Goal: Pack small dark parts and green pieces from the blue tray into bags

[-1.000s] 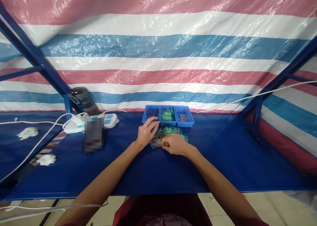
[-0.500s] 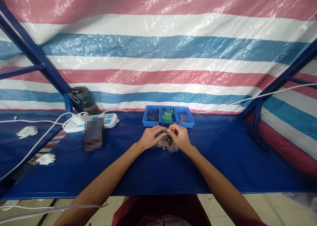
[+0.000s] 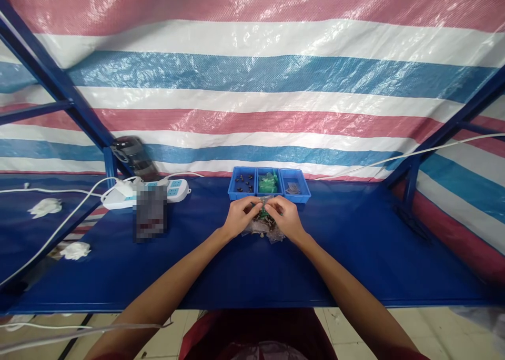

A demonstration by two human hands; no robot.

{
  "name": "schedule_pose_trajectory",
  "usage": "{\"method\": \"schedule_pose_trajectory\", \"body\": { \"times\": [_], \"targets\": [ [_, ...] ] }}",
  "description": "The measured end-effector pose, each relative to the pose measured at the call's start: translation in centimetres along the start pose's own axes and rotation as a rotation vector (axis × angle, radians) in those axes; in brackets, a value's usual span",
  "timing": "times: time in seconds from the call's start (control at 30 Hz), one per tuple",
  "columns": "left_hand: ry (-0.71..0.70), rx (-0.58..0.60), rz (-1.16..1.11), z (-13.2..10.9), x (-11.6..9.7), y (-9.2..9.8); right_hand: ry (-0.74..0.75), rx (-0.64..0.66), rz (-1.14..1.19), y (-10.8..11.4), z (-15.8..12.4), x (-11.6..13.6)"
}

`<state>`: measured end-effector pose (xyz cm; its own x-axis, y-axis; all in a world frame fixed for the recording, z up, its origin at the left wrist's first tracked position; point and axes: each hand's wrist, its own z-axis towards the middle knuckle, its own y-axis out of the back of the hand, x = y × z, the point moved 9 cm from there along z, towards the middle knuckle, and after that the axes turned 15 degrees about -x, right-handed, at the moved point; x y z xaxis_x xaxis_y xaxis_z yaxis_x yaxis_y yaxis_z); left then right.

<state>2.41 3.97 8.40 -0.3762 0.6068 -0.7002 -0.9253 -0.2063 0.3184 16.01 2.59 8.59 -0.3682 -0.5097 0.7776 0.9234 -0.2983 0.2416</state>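
Observation:
My left hand [image 3: 239, 216] and my right hand [image 3: 287, 218] meet over the blue table, fingers pinched together on a clear plastic bag [image 3: 265, 227] that holds small dark parts and green pieces. The bag sits between the hands, just in front of a row of blue bins. The left bin [image 3: 241, 183] holds several small black parts. Green packets fill the middle bin [image 3: 267, 183]. Greyish pieces lie in the right bin [image 3: 295, 187].
A white power strip [image 3: 138, 193] with cables lies at the left, a blurred dark object [image 3: 150, 217] in front of it and a dark jar [image 3: 132, 157] behind. White gloves [image 3: 74, 250] rest at the far left. Blue frame posts [image 3: 410, 192] flank the table.
My left hand came back from the left bin and my right hand rose from the table; both now pinch the bag together, lifted a little nearer the bins.

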Motion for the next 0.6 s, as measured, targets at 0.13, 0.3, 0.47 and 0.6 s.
{"method": "schedule_pose_trajectory", "body": {
  "times": [0.13, 0.3, 0.47, 0.6],
  "targets": [
    [-0.038, -0.004, 0.035, 0.1, -0.5, 0.0, 0.029, 0.010, -0.033, -0.3, -0.2, 0.3],
    [-0.103, 0.129, 0.010, 0.2, -1.6, -1.1, 0.053, 0.002, -0.074, -0.1, -0.2, 0.7],
    [-0.013, 0.124, -0.083, 0.4, -0.7, -1.0, 0.056, -0.012, -0.068, 0.2, 0.0, 0.6],
    [0.031, 0.084, -0.122, 0.6, -0.2, -0.6, 0.053, 0.027, -0.054, -0.3, 0.0, 0.2]
  ]
}}
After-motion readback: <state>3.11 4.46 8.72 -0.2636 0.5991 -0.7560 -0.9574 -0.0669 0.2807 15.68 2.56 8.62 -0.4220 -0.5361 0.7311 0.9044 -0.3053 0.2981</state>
